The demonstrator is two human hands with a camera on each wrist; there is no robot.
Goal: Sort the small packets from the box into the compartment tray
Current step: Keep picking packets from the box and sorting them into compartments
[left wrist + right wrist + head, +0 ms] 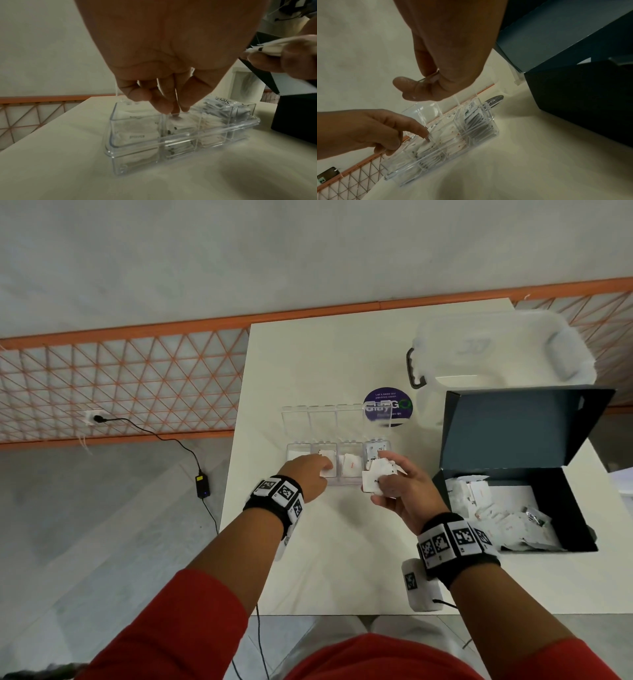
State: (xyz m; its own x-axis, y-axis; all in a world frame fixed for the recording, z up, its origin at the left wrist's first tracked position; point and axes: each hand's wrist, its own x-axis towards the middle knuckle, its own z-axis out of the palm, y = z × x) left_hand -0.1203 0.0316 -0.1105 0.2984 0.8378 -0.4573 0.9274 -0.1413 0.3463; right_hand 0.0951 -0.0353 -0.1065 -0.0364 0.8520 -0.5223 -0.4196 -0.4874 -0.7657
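Note:
A clear compartment tray stands mid-table with its lids up and white packets in all its sections. My left hand reaches into the second section from the left, fingertips gathered on a white packet at the top of the pile there. My right hand hovers just right of the tray and grips a bunch of white packets. The dark open box at the right holds more loose packets.
A clear storage bin with a black handle stands at the back right. A round purple sticker lies behind the tray. A small white device sits near the front edge. An orange mesh fence runs past the table's left edge.

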